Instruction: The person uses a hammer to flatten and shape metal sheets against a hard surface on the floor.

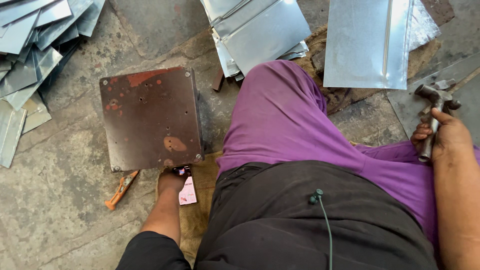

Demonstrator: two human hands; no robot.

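The right hand [446,134] was curled into a fist around the smooth metal shaft of a hammer [434,112], whose dull grey head pointed up and away from the body, over a flat grey sheet lying on the floor. The left hand [171,181] rested knuckles-up on a strip of coarse brown sacking [197,220], fingers closed on a small flat packet [187,189], pinkish-white with a dark upper end; the packet lay just below the near edge of a block [150,117]. That block was a square, heavy-looking slab of dark brown metal, its top pitted, spotted with rust-orange patches and marked by small holes and corner bolts. Just left of the hand, on the rough, cracked concrete floor [60,200], lay an orange-handled cutter [120,190], tilted. The person sat on the floor with one knee raised in loose purple trousers [280,115], a black shirt [310,220] below it with a thin green cord hanging down its front. Farther out, shiny galvanised sheets lay about: a fanned pile [30,45] at the far left, a folded stack [260,35] beyond the knee, and one large sheet [367,42] with a raised seam at the upper right.
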